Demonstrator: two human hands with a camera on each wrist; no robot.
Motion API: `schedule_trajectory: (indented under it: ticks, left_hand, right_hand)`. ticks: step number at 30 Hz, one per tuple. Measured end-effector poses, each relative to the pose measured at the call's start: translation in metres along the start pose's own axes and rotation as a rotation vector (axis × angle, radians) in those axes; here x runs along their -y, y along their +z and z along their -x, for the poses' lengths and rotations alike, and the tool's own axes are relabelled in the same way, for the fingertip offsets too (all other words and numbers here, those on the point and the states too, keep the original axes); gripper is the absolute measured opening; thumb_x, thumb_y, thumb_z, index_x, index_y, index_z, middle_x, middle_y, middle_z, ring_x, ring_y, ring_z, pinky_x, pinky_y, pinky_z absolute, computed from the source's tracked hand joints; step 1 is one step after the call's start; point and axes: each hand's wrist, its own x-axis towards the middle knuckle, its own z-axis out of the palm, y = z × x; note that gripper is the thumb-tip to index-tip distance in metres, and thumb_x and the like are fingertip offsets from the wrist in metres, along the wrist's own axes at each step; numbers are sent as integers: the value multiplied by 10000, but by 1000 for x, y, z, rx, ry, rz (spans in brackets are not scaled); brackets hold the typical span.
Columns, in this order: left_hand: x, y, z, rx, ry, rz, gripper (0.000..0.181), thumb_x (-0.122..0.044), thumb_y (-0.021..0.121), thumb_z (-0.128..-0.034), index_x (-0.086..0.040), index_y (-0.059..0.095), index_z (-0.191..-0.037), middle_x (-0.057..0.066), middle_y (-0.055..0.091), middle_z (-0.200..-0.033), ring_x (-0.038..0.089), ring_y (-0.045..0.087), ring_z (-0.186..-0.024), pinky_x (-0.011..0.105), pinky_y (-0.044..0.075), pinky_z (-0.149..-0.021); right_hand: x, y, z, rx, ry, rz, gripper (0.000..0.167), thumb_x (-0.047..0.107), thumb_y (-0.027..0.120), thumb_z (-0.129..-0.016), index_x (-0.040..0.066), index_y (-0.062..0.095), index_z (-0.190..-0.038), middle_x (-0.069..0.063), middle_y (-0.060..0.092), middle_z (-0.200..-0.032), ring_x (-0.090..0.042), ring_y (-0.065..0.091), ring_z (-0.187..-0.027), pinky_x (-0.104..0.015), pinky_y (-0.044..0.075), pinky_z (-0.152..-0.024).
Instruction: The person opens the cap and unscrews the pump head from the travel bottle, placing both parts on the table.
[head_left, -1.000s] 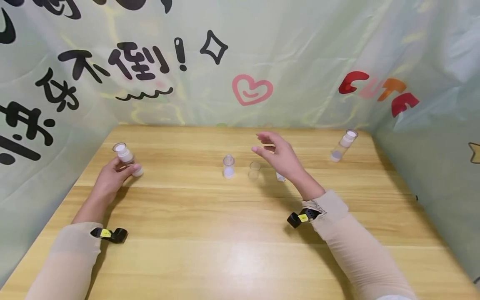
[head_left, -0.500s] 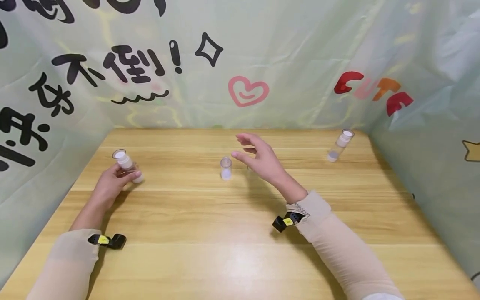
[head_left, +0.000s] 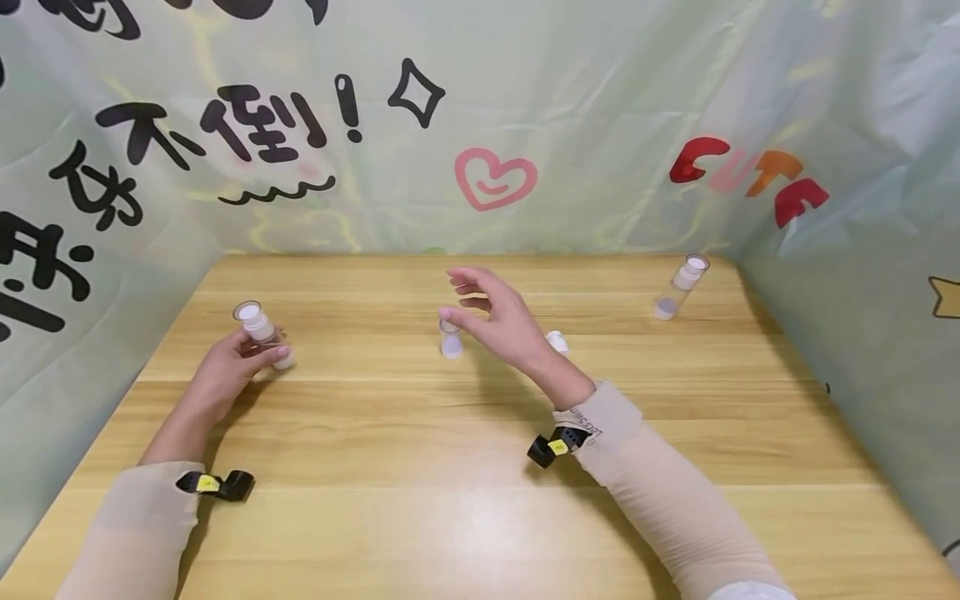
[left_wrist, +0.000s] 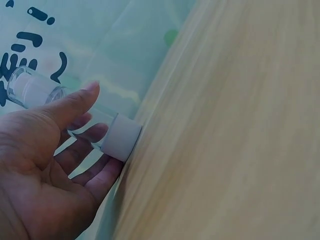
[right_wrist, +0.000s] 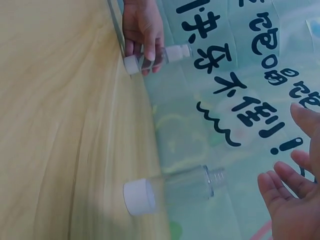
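Your left hand [head_left: 223, 368] grips a capped pump bottle [head_left: 257, 323] near the tabletop's [head_left: 375, 450] left edge. Your right hand [head_left: 497, 323], empty, fingers loosely parted, hovers beside a bare-necked bottle [head_left: 451, 346], seemingly unfinished. Another capped bottle [head_left: 680, 287], near the far-right corner, looks done.

Middle bottle [head_left: 451, 346]: top partly behind right grip [head_left: 495, 323]. White piece [head_left: 557, 341]: partly hidden. Top lettering [head_left: 251, 7] cut off.

Left sleeve [head_left: 127, 533] and right sleeve [head_left: 678, 492], both beige, each carry a black device [head_left: 237, 486].
Yellow labels [head_left: 208, 483] mark the devices; dark lettering [head_left: 587, 419] crosses the right cuff [head_left: 617, 427], with white fabric [head_left: 750, 591] beyond the sleeve.
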Motion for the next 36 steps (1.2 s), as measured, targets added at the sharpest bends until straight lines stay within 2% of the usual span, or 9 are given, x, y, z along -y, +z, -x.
schedule_trajectory:
  ticks: [5, 9, 16, 24, 31, 36]
  left_hand:
    - [-3, 3, 0, 34, 19, -12, 597, -371, 671, -934, 19, 503, -1354, 70, 594, -1234, -14, 528, -1022, 91, 427, -829]
    - [-4, 5, 2, 58, 25, -17, 568, -359, 670, -936, 3, 515, -1346, 151, 576, -1280, 0, 530, -1033, 101, 423, -841]
    - [-6, 12, 4, 95, 58, 3, 524, -331, 682, -932, -12, 528, -1318, 117, 600, -1243, 37, 559, -1027, 124, 438, -846]
    - [-8, 20, 3, 146, 73, 47, 520, -326, 699, -921, -28, 537, -1314, 158, 589, -1294, 46, 572, -1061, 133, 449, -861]
    - [-12, 25, 3, 169, 70, 40, 529, -341, 704, -913, -42, 549, -1321, 180, 572, -1327, 53, 565, -1075, 128, 442, -864]
    - [-19, 29, 5, 193, 63, 40, 534, -337, 705, -912, -36, 550, -1324, 167, 569, -1337, 100, 554, -1107, 137, 437, -876]
  right_hand:
    - [1, 9, -2, 20, -17, 3, 547, 203, 734, -902, 44, 507, -1374, -35, 570, -1276, -138, 524, -1169, -267, 458, -999]
    - [3, 18, -4, 28, -43, 23, 534, 191, 749, -889, 54, 528, -1356, -41, 592, -1256, -141, 540, -1152, -271, 466, -989]
    - [4, 35, -6, 50, -58, 15, 563, 175, 767, -870, 14, 525, -1353, -73, 587, -1269, -218, 551, -1167, -259, 474, -980]
    - [8, 53, -7, 88, -63, 23, 597, 204, 775, -863, 21, 514, -1368, -79, 579, -1311, -127, 542, -1172, -197, 449, -985]
    - [9, 65, -8, 117, -57, 20, 599, 224, 779, -860, 59, 517, -1373, -63, 583, -1307, -129, 560, -1146, -229, 465, -983]
    - [7, 72, -9, 155, -50, 11, 619, 234, 771, -866, 43, 500, -1388, -77, 566, -1341, -150, 554, -1169, -217, 456, -987]
